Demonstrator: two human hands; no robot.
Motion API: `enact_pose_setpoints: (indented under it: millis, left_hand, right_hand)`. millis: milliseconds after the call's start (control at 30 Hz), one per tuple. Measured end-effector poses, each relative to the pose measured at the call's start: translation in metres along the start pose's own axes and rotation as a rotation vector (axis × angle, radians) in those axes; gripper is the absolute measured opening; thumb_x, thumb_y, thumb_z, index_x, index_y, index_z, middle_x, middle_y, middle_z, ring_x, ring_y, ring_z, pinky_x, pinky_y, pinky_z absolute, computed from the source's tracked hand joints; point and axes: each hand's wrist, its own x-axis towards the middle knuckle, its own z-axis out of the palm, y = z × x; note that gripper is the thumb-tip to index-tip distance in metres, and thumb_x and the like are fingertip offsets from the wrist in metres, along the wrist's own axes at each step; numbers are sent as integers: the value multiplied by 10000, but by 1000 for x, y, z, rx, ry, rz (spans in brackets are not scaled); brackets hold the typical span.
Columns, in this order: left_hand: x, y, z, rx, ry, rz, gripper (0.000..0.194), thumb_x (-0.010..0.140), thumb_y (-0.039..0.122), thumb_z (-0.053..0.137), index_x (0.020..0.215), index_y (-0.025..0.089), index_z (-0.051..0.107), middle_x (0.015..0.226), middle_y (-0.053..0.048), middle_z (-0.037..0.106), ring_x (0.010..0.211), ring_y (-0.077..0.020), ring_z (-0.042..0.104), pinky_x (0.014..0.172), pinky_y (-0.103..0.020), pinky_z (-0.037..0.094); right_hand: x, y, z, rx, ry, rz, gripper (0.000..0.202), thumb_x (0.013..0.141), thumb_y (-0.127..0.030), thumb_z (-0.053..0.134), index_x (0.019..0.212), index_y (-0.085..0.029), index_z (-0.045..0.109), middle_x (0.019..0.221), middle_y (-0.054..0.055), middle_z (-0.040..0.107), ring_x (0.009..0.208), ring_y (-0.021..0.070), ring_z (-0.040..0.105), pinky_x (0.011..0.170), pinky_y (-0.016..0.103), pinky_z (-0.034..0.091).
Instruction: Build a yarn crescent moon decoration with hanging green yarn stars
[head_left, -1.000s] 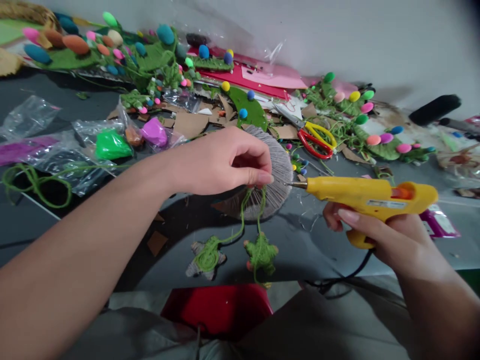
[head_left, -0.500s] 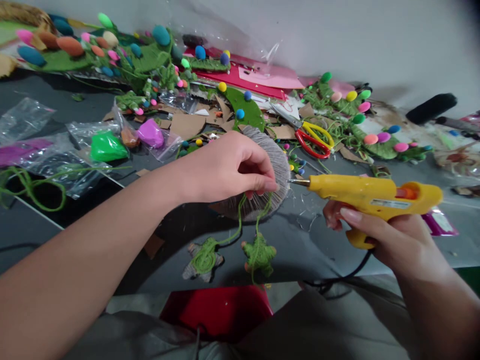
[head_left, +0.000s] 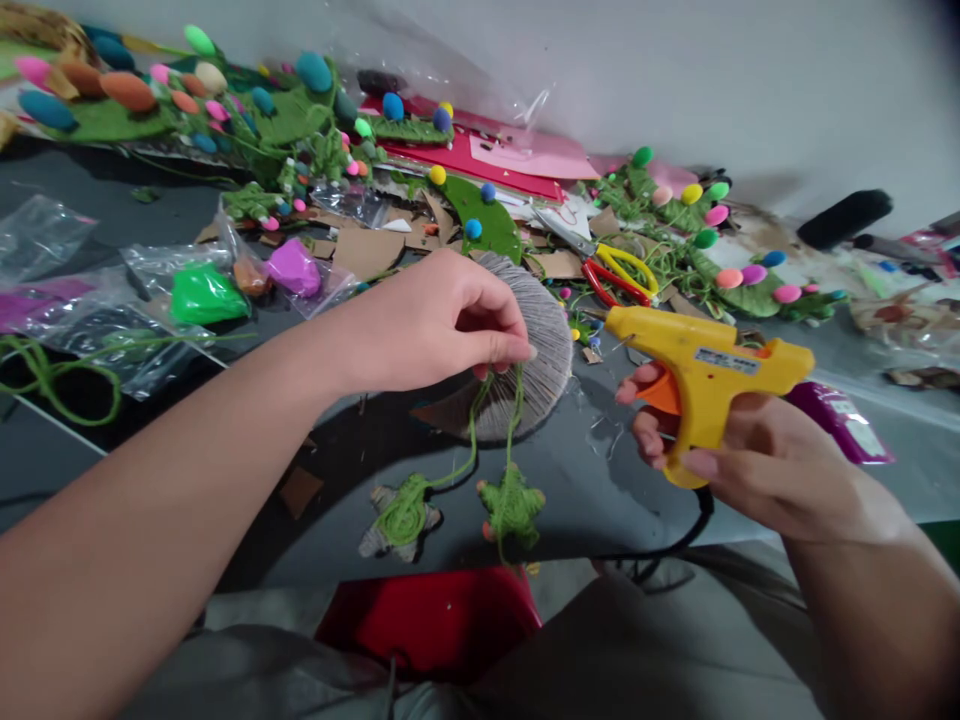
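Observation:
My left hand [head_left: 450, 325] pinches the upper end of a green yarn strand [head_left: 516, 410] over a grey, yarn-wrapped crescent [head_left: 551, 340]. Part of the crescent is hidden under the hand. Two strands run down towards me, one to a green and grey star [head_left: 403, 517], the other to a green star [head_left: 511, 507] with orange-tinted tips. Both stars lie near the table's front edge. My right hand [head_left: 757, 455] is wrapped round the handle of a yellow glue gun [head_left: 694, 355] with an orange trigger. Its nozzle points left, apart from the crescent's right side.
Red and yellow scissors [head_left: 619, 275] lie behind the glue gun among cardboard scraps [head_left: 369, 252]. Plastic bags with green clay [head_left: 206, 293] and purple clay [head_left: 294, 268] are at the left. Green leaf pieces with coloured balls [head_left: 285, 115] line the back. A black cord [head_left: 690, 535] trails from the gun.
The glue gun has drawn back from the crescent's edge, tilted and turned, showing its orange trigger. My left hand keeps its pinch on the yarn. The whole view shifts slightly left.

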Motion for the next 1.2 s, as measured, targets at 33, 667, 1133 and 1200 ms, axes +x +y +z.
enact_pose_setpoints:
  millis: [33,667,1133,1200]
  left_hand:
    - [0,0,-1,0,12,-1,182,898,367,686,833,209,749,719,2,727,624,-119,645,559,-247,458]
    - [-4,-1,-19,78,-60,-30,160,854,322,731,747,205,755,595,18,685,509,-89,604,464,-188,413]
    - [-8,5,-26,71,-171,-69,148,847,320,735,735,225,758,590,26,677,511,-99,597,489,-220,437]
    - [-8,5,-25,64,-181,-78,155,849,320,734,729,224,754,591,24,677,512,-99,597,492,-221,439]
  right_hand:
    - [-1,1,-2,-6,-19,6,504,766,-268,781,1255,-244,663,1029,101,670,843,204,638,734,322,563]
    - [11,5,10,-460,232,177,348,730,-518,821,825,-198,721,668,0,626,614,129,540,516,228,443]
    - [15,3,26,-592,92,-51,274,842,-438,648,793,-186,744,743,40,740,672,172,637,587,254,551]
    - [15,2,27,-615,109,-62,257,831,-415,643,786,-183,743,718,37,735,641,167,630,551,245,540]
